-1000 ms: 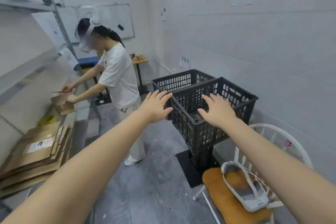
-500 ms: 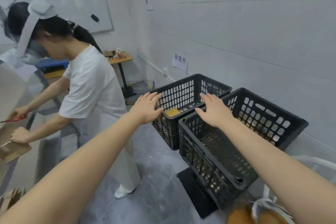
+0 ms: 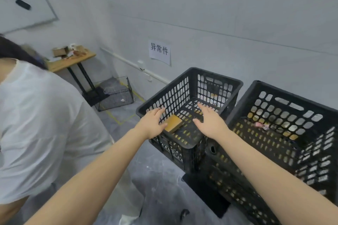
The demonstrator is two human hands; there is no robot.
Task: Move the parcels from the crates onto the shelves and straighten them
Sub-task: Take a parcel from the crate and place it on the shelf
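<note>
Head view: the left grip (image 3: 152,125) and right grip (image 3: 210,120), fingers straight and holding nothing, reach over a black crate (image 3: 219,77). A brown parcel (image 3: 173,124) lies flat on its floor, just beside the left thumb. A second crate (image 3: 292,95) stands touching it at right; a person in white (image 3: 36,115) stands at left.

The left hand (image 3: 152,126) covers part of the brown parcel (image 3: 174,124); the right crate (image 3: 296,96) runs off-frame, its pink item (image 3: 261,125) too blurred to identify.
</note>
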